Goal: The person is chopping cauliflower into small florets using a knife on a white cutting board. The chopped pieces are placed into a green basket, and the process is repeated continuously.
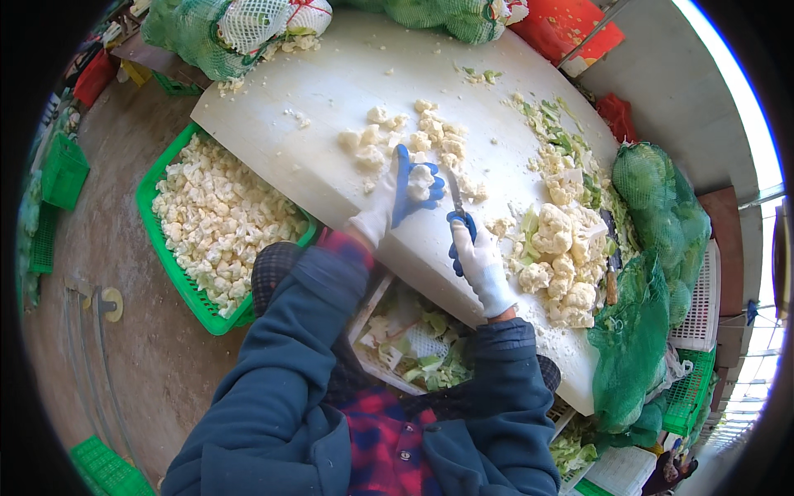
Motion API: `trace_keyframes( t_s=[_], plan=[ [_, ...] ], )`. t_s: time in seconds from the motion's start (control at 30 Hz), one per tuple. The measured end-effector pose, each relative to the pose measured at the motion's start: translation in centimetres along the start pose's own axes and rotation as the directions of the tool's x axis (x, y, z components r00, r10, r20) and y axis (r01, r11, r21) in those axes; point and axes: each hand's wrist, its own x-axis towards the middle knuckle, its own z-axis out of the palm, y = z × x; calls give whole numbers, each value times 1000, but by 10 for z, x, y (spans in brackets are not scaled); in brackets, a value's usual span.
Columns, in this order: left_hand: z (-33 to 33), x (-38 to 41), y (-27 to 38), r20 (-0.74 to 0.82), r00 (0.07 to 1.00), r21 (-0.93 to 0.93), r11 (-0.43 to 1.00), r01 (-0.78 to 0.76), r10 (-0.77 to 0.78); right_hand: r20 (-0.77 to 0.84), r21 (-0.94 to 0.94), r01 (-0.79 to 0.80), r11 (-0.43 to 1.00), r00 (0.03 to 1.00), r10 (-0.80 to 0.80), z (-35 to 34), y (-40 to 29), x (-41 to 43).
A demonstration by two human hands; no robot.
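My left hand (pixel 406 192), in a white glove with a blue coated palm, holds a small cauliflower floret (pixel 420 183) over the white table (pixel 322 124). In my right hand (pixel 477 254), gloved alike, is a small knife (pixel 456 193), its blade pointing away from me beside the left hand's fingertips. Cut cauliflower florets (pixel 443 136) lie scattered just beyond both hands. Larger cauliflower pieces (pixel 561 239) are heaped to the right with leaf scraps. At the left, a green plastic basket (pixel 149 229) is filled with small florets.
Green mesh sacks (pixel 657 192) of cauliflower stand along the right edge, others at the far edge. A cleaver with a wooden handle (pixel 612 288) lies behind the right heap. Below the table's near edge sits a crate (pixel 372 366) of leaf trimmings. A green crate (pixel 65 170) stands far left.
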Motion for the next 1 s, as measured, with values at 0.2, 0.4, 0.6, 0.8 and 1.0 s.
trace_keyframes(
  t_s=[0.2, 0.4, 0.6, 0.8, 1.0],
  plan=[
    [9, -4, 7, -11, 1000, 176, 984, 19, -17, 159, -515, 356, 780, 934, -321, -24, -10, -5],
    [7, -9, 10, 23, 997, 388, 920, 54, -68, 209, -647, 350, 677, 936, -284, -23, -8, -4],
    [3, -12, -1, 149, 986, 196, 980, 42, -72, 174, -215, 66, 974, 984, -28, -9, 1, 3],
    [9, -17, 4, 164, 983, 93, 991, -99, 83, 82, 129, -65, 989, 995, 55, 12, -8, -20],
    [7, -19, 7, 224, 962, 188, 962, -199, 155, -33, -154, 151, 976, 987, -158, 30, 7, -24]
  ],
)
